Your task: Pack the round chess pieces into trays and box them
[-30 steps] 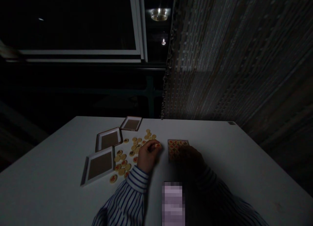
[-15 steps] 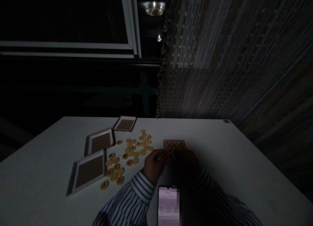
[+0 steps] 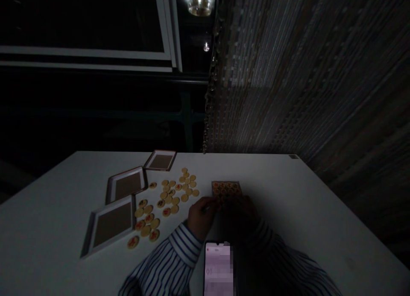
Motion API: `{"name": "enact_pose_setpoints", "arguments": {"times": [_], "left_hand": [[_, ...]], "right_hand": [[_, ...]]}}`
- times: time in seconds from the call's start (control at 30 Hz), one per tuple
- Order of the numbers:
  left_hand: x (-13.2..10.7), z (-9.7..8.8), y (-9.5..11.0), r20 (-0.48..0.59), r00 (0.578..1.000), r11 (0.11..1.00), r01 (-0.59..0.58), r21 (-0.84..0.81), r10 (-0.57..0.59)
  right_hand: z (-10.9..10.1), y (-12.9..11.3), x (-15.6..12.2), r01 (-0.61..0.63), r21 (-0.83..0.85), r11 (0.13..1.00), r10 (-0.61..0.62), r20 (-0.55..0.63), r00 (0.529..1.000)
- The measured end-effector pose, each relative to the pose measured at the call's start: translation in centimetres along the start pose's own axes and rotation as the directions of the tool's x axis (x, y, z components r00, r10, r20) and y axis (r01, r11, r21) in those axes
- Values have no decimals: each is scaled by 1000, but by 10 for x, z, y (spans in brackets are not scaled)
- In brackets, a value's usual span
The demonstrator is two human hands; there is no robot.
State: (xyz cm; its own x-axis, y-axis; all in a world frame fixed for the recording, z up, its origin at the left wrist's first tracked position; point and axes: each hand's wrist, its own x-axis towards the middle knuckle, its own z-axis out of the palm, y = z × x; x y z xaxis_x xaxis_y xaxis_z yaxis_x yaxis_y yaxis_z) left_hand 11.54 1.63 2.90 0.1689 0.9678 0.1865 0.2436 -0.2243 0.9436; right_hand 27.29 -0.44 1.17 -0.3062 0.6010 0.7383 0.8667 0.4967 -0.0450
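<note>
A small box (image 3: 212, 188) holds rows of round xiangqi pieces (image 3: 226, 186), several showing red characters. At its near left corner, my left hand (image 3: 201, 217) has thumb and forefinger pinched together; what is between them is too dark to make out. My right hand (image 3: 245, 210) lies in deep shadow across the box's near right side, its fingers hidden. Left of my hands, many loose xiangqi pieces (image 3: 168, 199) are spread on the white table (image 3: 282, 202), some blank side up, others with red or dark characters.
Three shallow trays or lids (image 3: 112, 223) lie at the left, running back across the table. A lit phone (image 3: 218, 270) is between my forearms at the front edge. Behind the table hang a bead curtain (image 3: 256, 95) and a dark window (image 3: 83, 22).
The view has shifted slightly, so everything sits a little further left and higher. Both hands stay at the box, with only small finger movement. The loose pieces lie as before.
</note>
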Motion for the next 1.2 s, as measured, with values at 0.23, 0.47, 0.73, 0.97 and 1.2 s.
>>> {"name": "enact_pose_setpoints", "arguments": {"times": [0.23,0.47,0.73,0.97,1.2], "left_hand": [[-1,1,6,29,997,994,73,-84,-71],[-2,5,0,-11,995,986,98,-136,-101],[-2,5,5,-6,998,987,66,-146,-68],[-3,4,6,28,998,983,67,-174,-63],[-4,7,-1,60,995,982,86,-167,-77]], "right_hand": [[-13,-5,10,25,28,999,-25,34,999],[-5,-3,5,66,-11,998,-66,3,998],[-2,-2,5,27,21,999,-26,-50,998],[-8,0,7,69,22,997,-68,-45,997],[-8,-1,6,4,52,999,-4,-10,1000]]}}
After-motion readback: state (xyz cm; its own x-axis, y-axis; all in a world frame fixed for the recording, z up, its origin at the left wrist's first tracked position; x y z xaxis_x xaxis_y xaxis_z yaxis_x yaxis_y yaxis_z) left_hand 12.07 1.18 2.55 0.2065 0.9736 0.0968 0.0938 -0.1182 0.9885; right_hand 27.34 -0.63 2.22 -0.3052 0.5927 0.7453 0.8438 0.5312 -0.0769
